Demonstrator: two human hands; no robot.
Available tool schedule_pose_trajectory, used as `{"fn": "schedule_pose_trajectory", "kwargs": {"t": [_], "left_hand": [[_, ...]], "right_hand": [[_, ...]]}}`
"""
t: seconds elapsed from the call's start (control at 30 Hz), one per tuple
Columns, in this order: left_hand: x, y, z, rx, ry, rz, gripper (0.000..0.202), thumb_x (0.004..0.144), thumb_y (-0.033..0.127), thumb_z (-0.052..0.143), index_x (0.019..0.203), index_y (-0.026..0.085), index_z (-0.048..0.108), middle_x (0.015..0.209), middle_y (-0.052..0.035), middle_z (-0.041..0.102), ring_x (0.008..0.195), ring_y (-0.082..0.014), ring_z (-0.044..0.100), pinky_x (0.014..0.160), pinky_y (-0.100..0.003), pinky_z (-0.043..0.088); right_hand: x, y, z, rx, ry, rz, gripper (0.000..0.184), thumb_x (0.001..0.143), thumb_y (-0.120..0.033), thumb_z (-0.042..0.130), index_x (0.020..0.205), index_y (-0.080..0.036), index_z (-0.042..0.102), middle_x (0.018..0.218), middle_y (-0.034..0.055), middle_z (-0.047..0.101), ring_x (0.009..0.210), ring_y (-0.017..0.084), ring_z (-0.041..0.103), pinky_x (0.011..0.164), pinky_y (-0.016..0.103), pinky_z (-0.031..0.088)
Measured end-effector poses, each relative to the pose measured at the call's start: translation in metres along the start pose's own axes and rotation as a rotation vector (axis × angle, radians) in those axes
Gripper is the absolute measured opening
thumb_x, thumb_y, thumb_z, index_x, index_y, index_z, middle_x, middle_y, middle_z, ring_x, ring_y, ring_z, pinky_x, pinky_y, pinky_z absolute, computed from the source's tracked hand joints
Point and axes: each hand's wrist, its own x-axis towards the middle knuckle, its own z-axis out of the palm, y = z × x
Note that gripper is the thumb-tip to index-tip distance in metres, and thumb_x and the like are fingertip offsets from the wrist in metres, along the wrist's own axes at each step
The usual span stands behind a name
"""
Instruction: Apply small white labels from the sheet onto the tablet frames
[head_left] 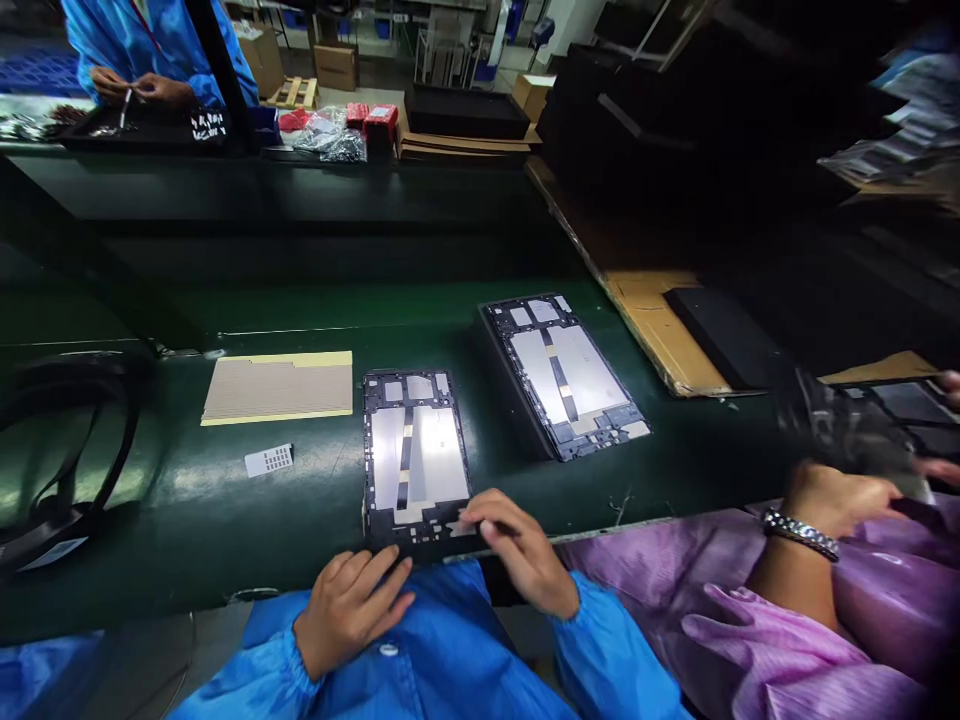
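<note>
Here we are at the green table, and the tablet frame lies flat just below the middle of the picture, silver plate facing up. Its long axis runs almost straight up and down the view, the lower end leaning slightly to the right; the end with the three pale patches points up, away from the person, and the dark, busier end points down toward the blue jacket. A black strip runs lengthwise along the plate. Down at bottom centre, the left hand is loosely spread, palm down, gripping nothing visible, its fingertips by the frame's lower left edge; whether they touch is hard to call. The right hand comes in at the lower right corner, thumb and forefinger bent close together over that edge; whether they pinch anything, I cannot tell. Up and to the right sits a stack of frames, its long axis slanting from upper left to lower right, pale patches again at the top end. Left of centre, a striped sheet lies sideways, and just below it a small white label. At the right edge, a co-worker's purple sleeve reaches in, the hand there blurred.
</note>
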Motion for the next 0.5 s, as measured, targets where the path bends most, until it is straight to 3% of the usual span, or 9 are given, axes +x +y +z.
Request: {"fn": "schedule_pose_trajectory", "kwargs": {"t": [0.1, 0.27, 0.33, 0.5], "left_hand": [[-0.009, -0.004, -0.001, 0.007, -0.002, -0.059, 0.021, 0.097, 0.017, 0.059, 0.113, 0.02, 0.072, 0.108, -0.0067, 0.074, 0.093, -0.0185, 0.064, 0.084, -0.032, 0.048], [-0.01, -0.01, 0.008, -0.02, -0.034, -0.028, 0.027, 0.099, 0.012, 0.052, 0.116, 0.02, 0.071, 0.109, -0.0075, 0.074, 0.099, -0.0187, 0.066, 0.085, -0.032, 0.051], [-0.009, -0.012, 0.01, -0.028, -0.024, -0.023, 0.028, 0.1, 0.012, 0.05, 0.115, 0.019, 0.072, 0.106, -0.0077, 0.074, 0.097, -0.0182, 0.066, 0.084, -0.031, 0.052], [-0.011, -0.014, 0.01, -0.043, -0.023, -0.026, 0.028, 0.098, 0.011, 0.052, 0.116, 0.019, 0.072, 0.106, -0.0083, 0.074, 0.096, -0.0182, 0.067, 0.083, -0.031, 0.054]], "right_hand": [[-0.008, -0.007, 0.015, -0.162, -0.071, -0.107, 0.021, 0.102, -0.026, 0.051, 0.113, -0.021, 0.068, 0.086, 0.0068, 0.063, 0.078, 0.019, 0.06, 0.068, 0.031, 0.05], [-0.016, -0.006, 0.03, -0.085, 0.159, -0.103, 0.038, 0.106, -0.042, 0.037, 0.109, -0.023, 0.071, 0.093, 0.0082, 0.059, 0.089, 0.021, 0.06, 0.074, 0.034, 0.053], [-0.015, -0.004, 0.031, -0.067, 0.106, -0.126, 0.039, 0.106, -0.043, 0.037, 0.11, -0.023, 0.071, 0.09, 0.0074, 0.062, 0.085, 0.02, 0.061, 0.073, 0.032, 0.054], [-0.011, 0.006, 0.031, -0.11, 0.004, -0.181, 0.021, 0.103, -0.03, 0.052, 0.114, -0.024, 0.069, 0.092, 0.0074, 0.074, 0.085, 0.019, 0.07, 0.076, 0.03, 0.058]]}}
